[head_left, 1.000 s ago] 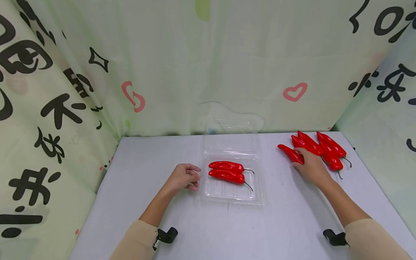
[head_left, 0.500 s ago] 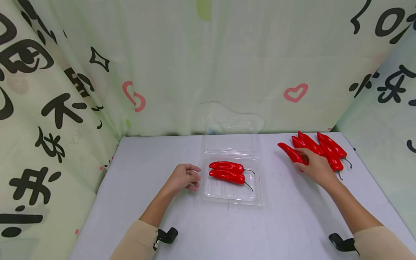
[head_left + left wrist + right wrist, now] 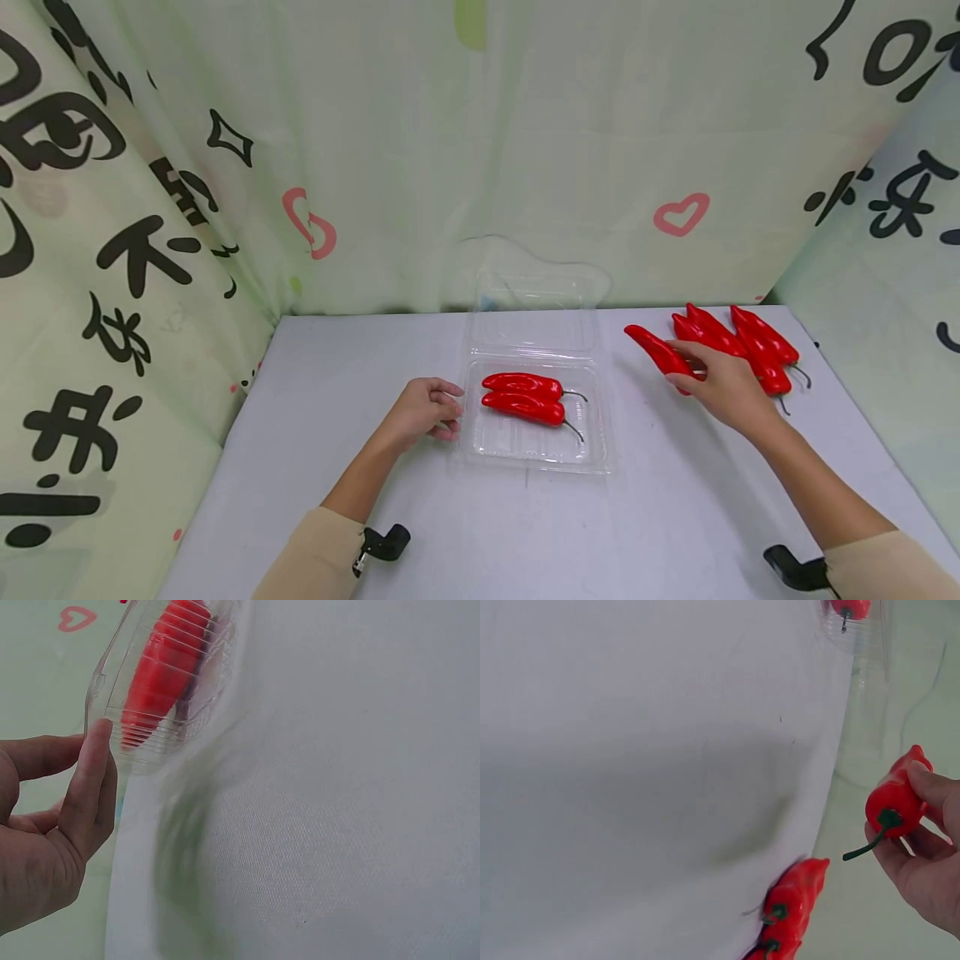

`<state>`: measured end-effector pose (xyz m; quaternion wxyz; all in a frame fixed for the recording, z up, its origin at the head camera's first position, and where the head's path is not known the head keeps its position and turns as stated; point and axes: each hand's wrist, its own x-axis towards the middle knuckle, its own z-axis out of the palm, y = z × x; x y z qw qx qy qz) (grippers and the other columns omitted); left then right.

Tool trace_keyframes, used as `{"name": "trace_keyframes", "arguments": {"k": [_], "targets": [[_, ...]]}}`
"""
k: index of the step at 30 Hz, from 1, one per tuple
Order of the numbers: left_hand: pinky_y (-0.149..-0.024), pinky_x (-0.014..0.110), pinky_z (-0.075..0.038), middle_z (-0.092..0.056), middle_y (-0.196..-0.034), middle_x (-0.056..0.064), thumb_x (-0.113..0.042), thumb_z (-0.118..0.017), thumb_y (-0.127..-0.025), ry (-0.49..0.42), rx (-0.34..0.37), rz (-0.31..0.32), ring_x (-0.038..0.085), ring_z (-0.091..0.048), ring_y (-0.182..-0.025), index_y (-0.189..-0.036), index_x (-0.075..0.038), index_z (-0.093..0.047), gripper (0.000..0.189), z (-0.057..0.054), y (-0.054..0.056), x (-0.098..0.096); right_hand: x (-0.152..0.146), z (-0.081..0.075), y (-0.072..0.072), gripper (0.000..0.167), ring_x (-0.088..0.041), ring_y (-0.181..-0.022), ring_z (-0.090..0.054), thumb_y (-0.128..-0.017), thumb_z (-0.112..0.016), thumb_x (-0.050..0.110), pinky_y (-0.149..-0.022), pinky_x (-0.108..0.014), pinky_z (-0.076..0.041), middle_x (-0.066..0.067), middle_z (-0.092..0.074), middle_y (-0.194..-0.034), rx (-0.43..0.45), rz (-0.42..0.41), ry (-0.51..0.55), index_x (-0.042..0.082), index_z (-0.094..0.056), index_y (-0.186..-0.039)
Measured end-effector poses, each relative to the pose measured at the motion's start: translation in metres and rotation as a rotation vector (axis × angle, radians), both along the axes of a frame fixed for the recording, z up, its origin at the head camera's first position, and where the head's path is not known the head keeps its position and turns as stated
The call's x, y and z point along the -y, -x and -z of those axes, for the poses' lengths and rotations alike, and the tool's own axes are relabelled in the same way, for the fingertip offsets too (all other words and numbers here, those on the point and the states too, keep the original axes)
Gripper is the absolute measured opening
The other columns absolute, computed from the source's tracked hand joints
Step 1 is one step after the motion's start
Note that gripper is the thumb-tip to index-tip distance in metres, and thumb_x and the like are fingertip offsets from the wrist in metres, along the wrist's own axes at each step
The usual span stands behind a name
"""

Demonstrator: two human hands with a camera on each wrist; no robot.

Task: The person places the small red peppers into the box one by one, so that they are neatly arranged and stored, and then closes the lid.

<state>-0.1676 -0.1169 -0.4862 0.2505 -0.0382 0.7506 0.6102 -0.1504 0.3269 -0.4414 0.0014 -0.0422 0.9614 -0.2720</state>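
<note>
My right hand (image 3: 720,382) grips a red chili pepper (image 3: 656,348) between thumb and fingers. In the right wrist view this pepper (image 3: 896,796) is clear of the table, its green stem hanging free. A clear plastic box (image 3: 540,446) lies with its lid (image 3: 532,329) folded back. Inside it, two red peppers (image 3: 523,408) rest side by side, stems to the right. At the box's left edge is my left hand (image 3: 429,410); in the left wrist view its thumb and fingers (image 3: 94,761) pinch the rim.
Several more red peppers (image 3: 761,350) lie in a cluster at the table's back right, just beyond my right hand. Printed curtains (image 3: 405,167) close off the back and both sides of the white table (image 3: 360,350).
My right hand has picked up the pepper from beside the cluster and carried it slightly left, its tip now raised. The left hand and the box have stayed put.
</note>
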Motion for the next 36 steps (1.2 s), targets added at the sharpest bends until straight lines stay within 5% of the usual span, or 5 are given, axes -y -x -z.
{"name": "trace_keyframes", "arguments": {"k": [25, 36], "targets": [[-0.06, 0.03, -0.064, -0.07, -0.093, 0.02, -0.002, -0.072, -0.094, 0.011, -0.005, 0.004, 0.023, -0.072, -0.069, -0.122, 0.003, -0.065, 0.03, 0.003, 0.004, -0.002, 0.034, -0.022, -0.003, 0.063, -0.029, -0.092, -0.062, -0.087, -0.083, 0.016, -0.065, -0.029, -0.061, -0.02, -0.07, -0.113, 0.006, -0.14, 0.011, 0.003, -0.057, -0.143], [-0.061, 0.029, -0.063, -0.069, -0.092, 0.018, -0.003, -0.073, -0.094, 0.016, 0.0, 0.003, 0.022, -0.071, -0.07, -0.123, 0.002, -0.065, 0.03, 0.002, 0.001, 0.0, 0.059, -0.027, -0.002, 0.061, -0.035, -0.103, -0.066, -0.088, -0.081, 0.013, -0.072, -0.038, -0.066, -0.022, -0.069, -0.123, 0.036, -0.205, 0.036, 0.004, -0.057, -0.144]]}}
